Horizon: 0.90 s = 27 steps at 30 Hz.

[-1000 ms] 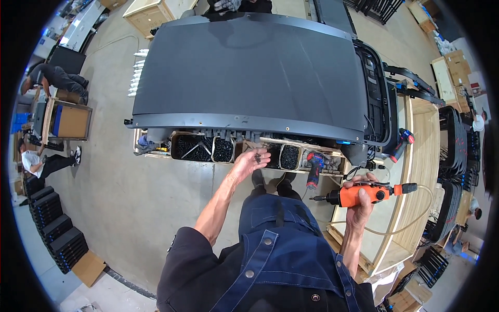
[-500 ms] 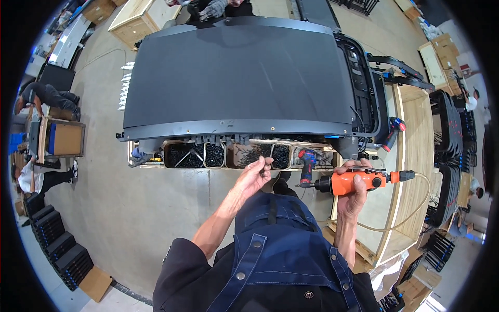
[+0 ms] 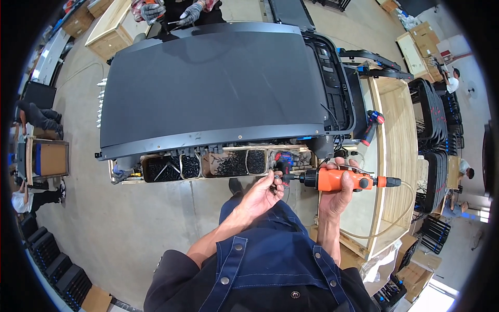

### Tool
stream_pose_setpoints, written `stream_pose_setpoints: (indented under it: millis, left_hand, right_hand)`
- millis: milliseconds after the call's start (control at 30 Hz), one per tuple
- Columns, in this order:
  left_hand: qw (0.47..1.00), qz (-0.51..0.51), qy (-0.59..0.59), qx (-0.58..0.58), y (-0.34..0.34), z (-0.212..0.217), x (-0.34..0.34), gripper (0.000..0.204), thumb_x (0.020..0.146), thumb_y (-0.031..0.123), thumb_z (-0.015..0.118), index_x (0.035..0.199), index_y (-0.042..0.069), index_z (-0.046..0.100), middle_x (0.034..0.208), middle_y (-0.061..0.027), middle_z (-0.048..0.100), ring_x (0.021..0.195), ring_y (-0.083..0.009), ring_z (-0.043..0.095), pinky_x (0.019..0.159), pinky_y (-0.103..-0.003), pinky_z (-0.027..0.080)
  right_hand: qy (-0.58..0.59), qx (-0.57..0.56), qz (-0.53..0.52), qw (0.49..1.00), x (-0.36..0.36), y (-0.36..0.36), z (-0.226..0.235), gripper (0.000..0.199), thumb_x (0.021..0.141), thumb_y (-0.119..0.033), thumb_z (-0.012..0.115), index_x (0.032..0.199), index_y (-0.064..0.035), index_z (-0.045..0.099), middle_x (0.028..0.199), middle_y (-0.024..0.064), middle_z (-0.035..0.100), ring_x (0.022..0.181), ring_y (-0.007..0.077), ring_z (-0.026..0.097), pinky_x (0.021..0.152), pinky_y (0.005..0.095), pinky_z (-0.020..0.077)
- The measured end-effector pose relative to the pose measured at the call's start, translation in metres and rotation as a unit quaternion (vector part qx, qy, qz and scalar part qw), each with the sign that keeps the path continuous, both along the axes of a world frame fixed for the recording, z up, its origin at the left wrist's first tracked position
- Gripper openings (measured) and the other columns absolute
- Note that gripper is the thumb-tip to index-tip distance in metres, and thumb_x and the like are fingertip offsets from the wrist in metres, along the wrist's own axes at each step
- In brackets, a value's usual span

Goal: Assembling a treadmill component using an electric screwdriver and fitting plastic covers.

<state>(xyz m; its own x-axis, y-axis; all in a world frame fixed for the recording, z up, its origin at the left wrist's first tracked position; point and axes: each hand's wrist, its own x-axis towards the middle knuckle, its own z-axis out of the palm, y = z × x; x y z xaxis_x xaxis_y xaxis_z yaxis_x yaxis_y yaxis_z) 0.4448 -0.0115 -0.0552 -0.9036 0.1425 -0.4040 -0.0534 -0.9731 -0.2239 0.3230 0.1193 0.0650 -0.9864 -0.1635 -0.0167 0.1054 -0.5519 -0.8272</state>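
The person stands at the near edge of the bench point(image 3: 120, 176), which carries a large dark flat panel point(image 3: 213, 83) lying across almost its whole top. The right hand point(image 3: 337, 193) is wrapped tight around an orange power screwdriver point(image 3: 340, 180), held level with its nose pointing left and a pale hose trailing off its tail toward the right. The left hand point(image 3: 260, 196) is brought up to the tool's tip, fingers pinched narrow around something small there; it looks like a screw, though it is too small to be sure. Both hands hover just off the bench's near edge, right of its middle.

Directly in front of them, tucked under the panel's near edge, runs a row of wooden bins point(image 3: 205, 165) filled with dark screws. A blue and red tool point(image 3: 285, 159) rests at the right end of that row.

I would judge this the loading step: a fastener being seated on the bit. What follows should call for keeping the screw straight on the tip, letting the left fingers go, and carrying the driver to a hole along the panel's edge without the screw dropping.

At the bench's far edge another person's gloved hands point(image 3: 171, 11) work on the same panel.
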Motion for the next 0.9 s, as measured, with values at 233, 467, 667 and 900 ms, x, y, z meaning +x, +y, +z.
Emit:
stream_pose_setpoints:
  millis: [233, 467, 667, 900]
  left_hand:
    - [0.999, 0.007, -0.043, -0.022, 0.020, 0.005, -0.045, 0.028, 0.104, 0.034, 0.056, 0.114, 0.008, 0.061, 0.089, -0.0016, 0.062, 0.083, -0.0161, 0.064, 0.075, -0.030, 0.057]
    - [0.968, 0.049, -0.089, -0.231, 0.042, 0.022, -0.091, 0.030, 0.105, 0.036, 0.056, 0.110, 0.007, 0.061, 0.083, -0.0002, 0.060, 0.075, -0.0120, 0.060, 0.067, -0.026, 0.052]
    - [0.941, 0.013, -0.134, -0.310, 0.056, 0.026, -0.147, 0.034, 0.103, 0.041, 0.058, 0.104, 0.008, 0.058, 0.073, 0.0053, 0.046, 0.061, -0.0045, 0.041, 0.053, -0.020, 0.034]
    - [0.998, 0.017, -0.063, -0.017, 0.066, -0.003, -0.208, 0.035, 0.101, 0.044, 0.059, 0.100, 0.010, 0.055, 0.069, 0.0065, 0.040, 0.054, -0.0051, 0.034, 0.045, -0.021, 0.030]
  right_hand:
    - [-0.007, -0.002, -0.011, 1.000, -0.041, 0.018, -0.001, 0.048, 0.089, -0.017, 0.072, 0.130, -0.0126, 0.047, 0.113, 0.0136, 0.064, 0.094, 0.0233, 0.065, 0.099, 0.0497, 0.0502]
    - [0.023, 0.023, -0.010, 0.999, -0.083, 0.030, -0.005, 0.051, 0.087, -0.018, 0.073, 0.130, -0.0123, 0.046, 0.113, 0.0131, 0.064, 0.092, 0.0237, 0.066, 0.099, 0.0522, 0.0492]
    - [0.095, 0.096, 0.004, 0.991, -0.109, 0.037, 0.004, 0.053, 0.083, -0.019, 0.075, 0.128, -0.0095, 0.049, 0.111, 0.0129, 0.061, 0.094, 0.0256, 0.063, 0.097, 0.0504, 0.0486]
    - [0.227, 0.186, 0.058, 0.954, -0.146, 0.018, 0.007, 0.051, 0.081, -0.008, 0.078, 0.123, -0.0044, 0.048, 0.116, 0.0200, 0.063, 0.097, 0.0265, 0.067, 0.090, 0.0428, 0.0561]
